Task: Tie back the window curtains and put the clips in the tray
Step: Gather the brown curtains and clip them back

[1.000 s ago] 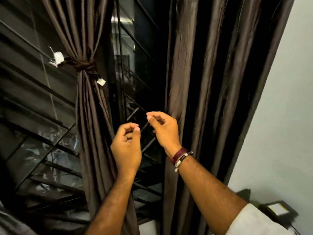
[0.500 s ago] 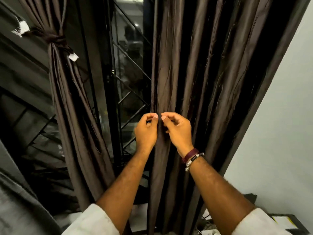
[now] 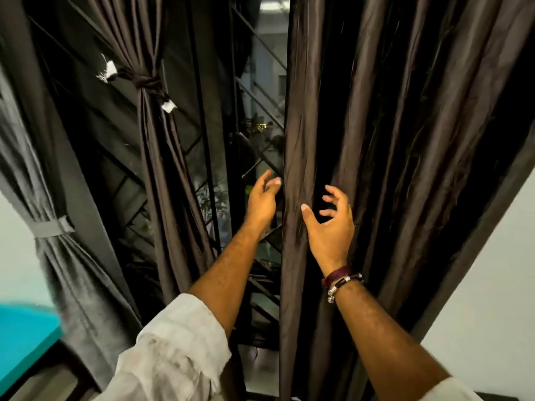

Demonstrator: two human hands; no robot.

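A dark brown curtain (image 3: 390,140) hangs loose on the right of the window. My left hand (image 3: 262,199) reaches behind its left edge, fingers spread. My right hand (image 3: 330,227) is in front of the folds, fingers apart and curled, thumb touching the fabric. Neither hand holds anything. At the left a second brown curtain (image 3: 162,175) is gathered and knotted with a brown tie (image 3: 144,82) that has white ends. No clip and no tray show.
A grey curtain (image 3: 58,256) at the far left is held by a grey band (image 3: 52,228). A window grille (image 3: 249,105) stands behind the curtains. A teal surface (image 3: 23,342) is at the lower left, a white wall (image 3: 492,285) at the right.
Both hands were pinched together at the right curtain's edge; now they are apart with fingers spread. The view has swung left and pulled back, showing the grey curtain.
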